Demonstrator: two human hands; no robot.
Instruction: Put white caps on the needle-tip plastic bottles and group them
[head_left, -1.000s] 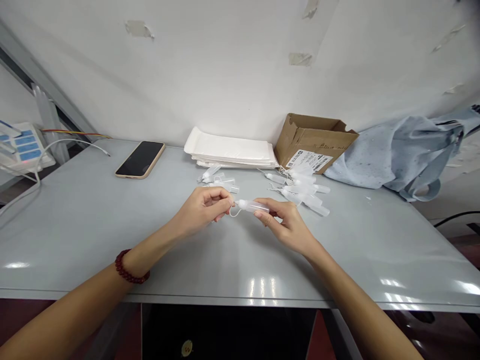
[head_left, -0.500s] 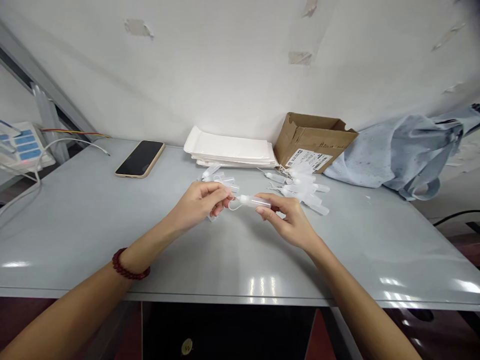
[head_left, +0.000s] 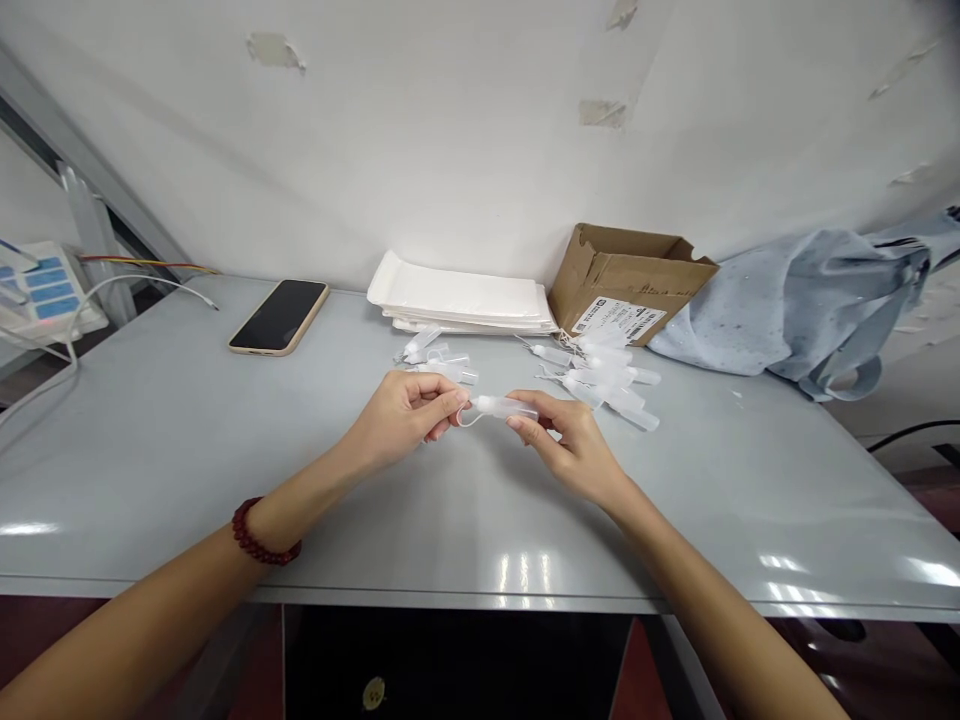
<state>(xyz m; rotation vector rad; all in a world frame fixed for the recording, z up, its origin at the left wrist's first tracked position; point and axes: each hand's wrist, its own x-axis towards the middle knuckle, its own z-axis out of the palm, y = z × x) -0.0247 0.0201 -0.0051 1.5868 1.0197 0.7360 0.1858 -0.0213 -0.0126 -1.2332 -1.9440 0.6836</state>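
Note:
A small translucent needle-tip squeeze bottle (head_left: 499,406) lies level between my hands, above the table. Its body's right end is gripped by the thumb and fingers of my right hand (head_left: 566,440). My left hand (head_left: 412,415), a dark red beaded bracelet on its wrist, pinches the tip end; the fingertips hide the tip itself. A thin white strap loops below the bottle's neck. Behind my left hand lies a small group of similar bottles (head_left: 448,372). A larger pile of them (head_left: 600,372) lies beyond my right hand.
White flat envelopes (head_left: 465,295) are stacked against the wall, beside an open cardboard box (head_left: 637,285). A phone (head_left: 280,317) rests at the left of the grey table (head_left: 420,540). At the right is a light blue cloth bag (head_left: 780,300); a white cable (head_left: 142,283) crosses the left edge.
The bottle and my right hand have shifted slightly left. My left fingers have closed up nearer to the bottle's tip. The piles look the same.

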